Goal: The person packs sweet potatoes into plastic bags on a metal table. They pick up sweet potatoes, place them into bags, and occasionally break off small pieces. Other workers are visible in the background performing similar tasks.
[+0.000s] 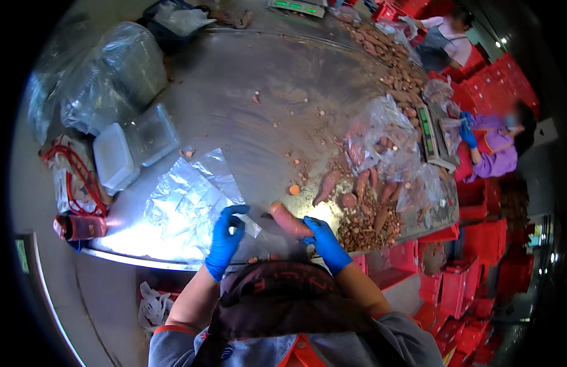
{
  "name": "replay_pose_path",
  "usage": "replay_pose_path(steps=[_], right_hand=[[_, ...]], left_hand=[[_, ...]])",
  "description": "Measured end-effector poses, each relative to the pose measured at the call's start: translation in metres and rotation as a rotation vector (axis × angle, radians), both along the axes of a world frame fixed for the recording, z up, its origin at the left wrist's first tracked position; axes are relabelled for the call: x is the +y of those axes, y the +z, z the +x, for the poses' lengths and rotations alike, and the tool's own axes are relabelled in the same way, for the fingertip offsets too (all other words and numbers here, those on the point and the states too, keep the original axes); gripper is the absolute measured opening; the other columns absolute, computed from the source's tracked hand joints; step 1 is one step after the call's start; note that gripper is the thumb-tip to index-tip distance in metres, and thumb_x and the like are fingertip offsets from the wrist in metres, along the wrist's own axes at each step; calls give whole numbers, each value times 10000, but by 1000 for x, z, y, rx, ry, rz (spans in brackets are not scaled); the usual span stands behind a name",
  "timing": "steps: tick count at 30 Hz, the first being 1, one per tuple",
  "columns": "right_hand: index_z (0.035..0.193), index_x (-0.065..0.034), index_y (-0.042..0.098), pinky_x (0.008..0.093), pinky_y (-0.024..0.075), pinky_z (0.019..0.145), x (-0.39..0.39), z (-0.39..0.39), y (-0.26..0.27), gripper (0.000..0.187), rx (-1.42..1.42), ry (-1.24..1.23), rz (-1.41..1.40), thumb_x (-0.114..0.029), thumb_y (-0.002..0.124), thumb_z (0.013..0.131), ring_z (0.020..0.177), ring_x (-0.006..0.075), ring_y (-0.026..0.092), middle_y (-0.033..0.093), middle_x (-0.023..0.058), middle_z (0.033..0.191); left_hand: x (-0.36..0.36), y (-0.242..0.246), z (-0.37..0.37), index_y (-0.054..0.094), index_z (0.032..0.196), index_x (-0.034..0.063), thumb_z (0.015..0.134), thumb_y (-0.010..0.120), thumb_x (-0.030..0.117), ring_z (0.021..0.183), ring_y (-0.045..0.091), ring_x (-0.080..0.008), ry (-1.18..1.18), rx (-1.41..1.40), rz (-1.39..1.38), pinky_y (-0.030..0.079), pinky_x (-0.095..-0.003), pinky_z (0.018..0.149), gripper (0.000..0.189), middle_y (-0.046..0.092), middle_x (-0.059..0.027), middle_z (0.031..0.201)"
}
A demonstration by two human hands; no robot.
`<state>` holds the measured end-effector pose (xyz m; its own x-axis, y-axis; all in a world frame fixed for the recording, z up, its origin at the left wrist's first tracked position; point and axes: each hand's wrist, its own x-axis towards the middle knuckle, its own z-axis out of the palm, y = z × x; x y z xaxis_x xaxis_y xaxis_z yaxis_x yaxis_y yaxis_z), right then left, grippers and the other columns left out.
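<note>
Both my hands wear blue gloves. In my right hand (327, 245) is a thick reddish sweet potato (288, 220), gripped at its right end, with a pale orange end pointing up and left. My left hand (227, 241) holds nothing that shows; its fingers are bent and apart beside the right edge of clear plastic bags (184, 202) lying flat. A cut orange slice (294, 189) lies just above the held sweet potato. Right of it are another sweet potato (328, 186) and a heap of small trimmings (368, 234) by the table's front edge.
Clear plastic trays (113, 158), wrapped stacks (134, 64) and a red-capped bottle (83, 227) stand left on the metal table (246, 91). Bagged sweet potatoes (379, 137) and a digital scale (430, 137) lie right. Two people stand beyond, near red crates (499, 87).
</note>
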<state>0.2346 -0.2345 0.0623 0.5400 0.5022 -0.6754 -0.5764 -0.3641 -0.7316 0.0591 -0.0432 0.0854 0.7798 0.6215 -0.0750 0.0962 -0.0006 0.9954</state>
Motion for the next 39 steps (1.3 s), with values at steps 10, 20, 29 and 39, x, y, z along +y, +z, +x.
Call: replay_pose_path(steps=[10, 20, 29, 39], right_hand=[[1132, -36, 489, 228, 451, 569, -20, 67, -76, 343, -521, 151, 192, -75, 581, 804, 655, 86, 513, 543, 20, 851], [1083, -58, 535, 284, 444, 735, -32, 53, 4, 308, -723, 427, 276, -64, 592, 781, 847, 171, 548, 573, 88, 961], [913, -28, 606, 253, 436, 698, 60, -12, -37, 162, -89, 614, 469, -157, 572, 822, 785, 110, 518, 568, 31, 835], [957, 5, 610, 212, 435, 683, 38, -8, -17, 220, 190, 534, 219, -153, 610, 804, 750, 87, 543, 610, 30, 829]], left_hand=[[38, -91, -91, 579, 793, 72, 706, 609, 111, 757, 526, -322, 294, 732, 812, 431, -402, 673, 101, 562, -137, 789], [-20, 12, -19, 588, 831, 8, 816, 538, 57, 676, 530, -98, 453, 50, -256, 435, -230, 643, 72, 582, -22, 750], [-67, -17, 10, 567, 857, 25, 773, 612, 40, 700, 518, -99, 388, 117, 101, 427, -223, 657, 97, 569, -34, 789], [-73, 8, 8, 573, 969, 15, 780, 630, 95, 789, 531, -104, 45, 140, -122, 442, -234, 703, 212, 593, -36, 892]])
